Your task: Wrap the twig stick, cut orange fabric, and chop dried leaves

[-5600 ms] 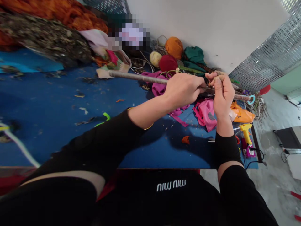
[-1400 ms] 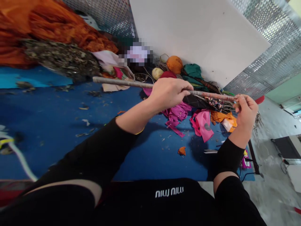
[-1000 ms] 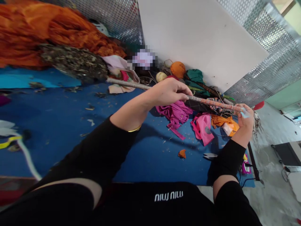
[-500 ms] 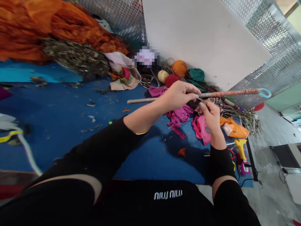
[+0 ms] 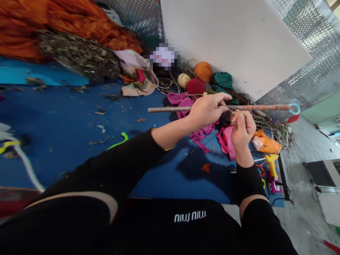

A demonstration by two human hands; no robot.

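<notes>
A long stick (image 5: 170, 109) lies level across both hands' area, its right part wrapped in orange-red cord and ending in a light blue loop (image 5: 294, 109). My left hand (image 5: 208, 108) is closed around the stick near its middle, thumb and fingers pinching at it. Just right of it and slightly lower, my right hand (image 5: 243, 125) is closed in a pinch below the wrapped part. What its fingertips hold is too small and hidden to name. Magenta cloth (image 5: 200, 132) and pink cloth (image 5: 228, 140) lie beneath the hands.
The blue table (image 5: 79, 117) bears an orange yarn ball (image 5: 203, 72), a red ball (image 5: 196, 86), dry leaves (image 5: 82, 53) and orange fabric (image 5: 79, 21). A yellow glue gun (image 5: 272, 164) and an orange bag (image 5: 267, 142) lie by the right edge, near twigs (image 5: 283, 131). A white board stands behind.
My right hand has moved slightly right and its fingers have closed more. The stick's left end has risen a little, and my left hand has turned flatter over it.
</notes>
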